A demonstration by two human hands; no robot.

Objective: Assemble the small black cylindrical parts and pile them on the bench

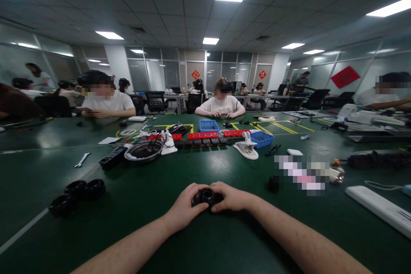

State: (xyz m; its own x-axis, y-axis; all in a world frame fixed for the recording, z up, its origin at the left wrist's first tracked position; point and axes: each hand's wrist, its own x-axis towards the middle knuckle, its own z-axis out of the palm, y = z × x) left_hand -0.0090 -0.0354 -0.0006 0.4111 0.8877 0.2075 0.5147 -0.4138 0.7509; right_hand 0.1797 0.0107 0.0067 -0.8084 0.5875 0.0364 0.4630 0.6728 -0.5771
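Observation:
Between my two hands, low over the near middle of the green table, is a black round wheel-like part with a hole in its middle. My left hand grips its left side, fingers over the far side and thumb at the near edge. From the right, my right hand closes on the same part with thumb and fingers. The fingers hide much of its sides. Off to the left sit several shiny black round parts close together. A small dark piece lies to the right of my right hand.
A wrench, a black box-like device and a round tray of cables lie ahead-left. Red strips, blue bins and a white clip stand are farther off. At right lies a long white device. People sit opposite.

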